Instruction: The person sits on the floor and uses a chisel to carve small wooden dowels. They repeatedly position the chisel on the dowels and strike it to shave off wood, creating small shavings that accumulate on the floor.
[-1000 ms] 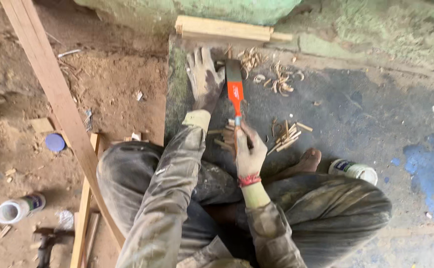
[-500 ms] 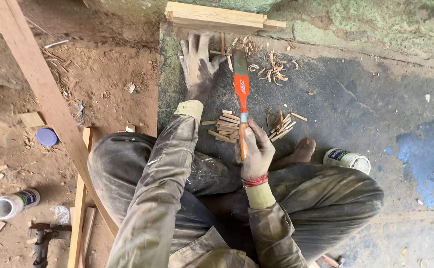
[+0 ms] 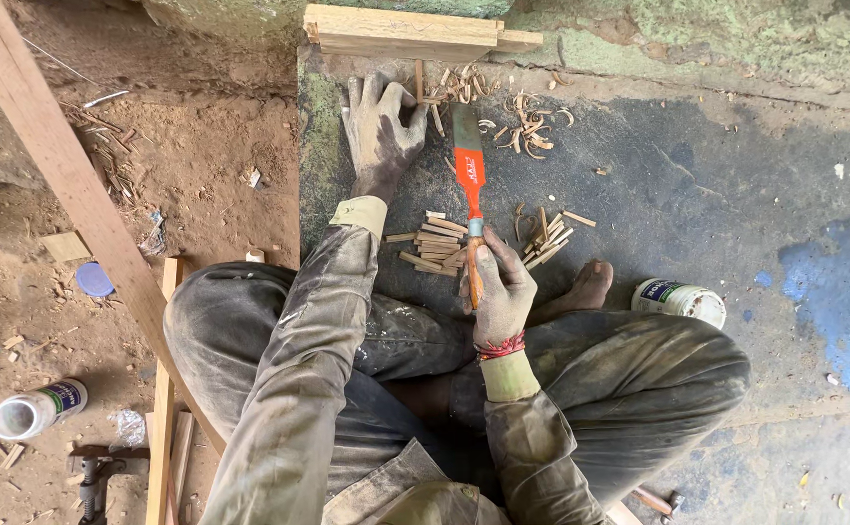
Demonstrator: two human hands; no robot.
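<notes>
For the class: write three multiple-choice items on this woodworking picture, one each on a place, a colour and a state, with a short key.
1. Where does the pile of short cut wooden sticks lie?
A on the dark slab
B in the white jar
C on the plank

2. What colour is the chisel's plastic handle?
A blue
B orange
C green

3. How is the left hand?
A fisted
B holding a jar
C flat, fingers spread

Key: A, sticks rest on the dark floor slab; B, orange shows above the right hand; C, palm lies down.
</notes>
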